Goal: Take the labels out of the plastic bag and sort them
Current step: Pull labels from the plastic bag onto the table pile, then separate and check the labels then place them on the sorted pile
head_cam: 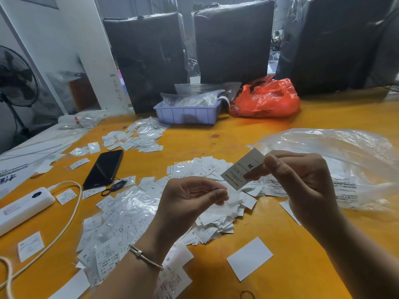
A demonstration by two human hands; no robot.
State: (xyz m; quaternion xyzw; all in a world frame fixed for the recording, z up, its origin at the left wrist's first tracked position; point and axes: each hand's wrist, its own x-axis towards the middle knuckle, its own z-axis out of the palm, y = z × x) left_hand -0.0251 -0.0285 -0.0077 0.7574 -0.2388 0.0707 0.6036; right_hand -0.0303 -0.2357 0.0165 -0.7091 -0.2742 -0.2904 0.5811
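Right hand [306,182] pinches one label [243,170] between thumb and forefinger, held up over the tabletop [302,126]; print faces the camera, a bold "M" readable. Left hand [190,197] sits just beside it, fingers curled with the tips pressed together on what looks like a small pale slip, partly hidden, so I cannot tell exactly what it holds.

Below both hands: a loose heap of labels [211,216], spread toward the phone [103,169]. The clear plastic bag [336,160] lies flat at right, some printed slips visible through it.

Step in hand, as I judge it: read the size, then drop the label on the matching pile.

To do it well:
- keep the pinch at one edge so the size letter stays uncovered;
- check only one label is pinched, since thin slips cling;
- lay it print-up;
- keep piles well apart from the unsorted heap.
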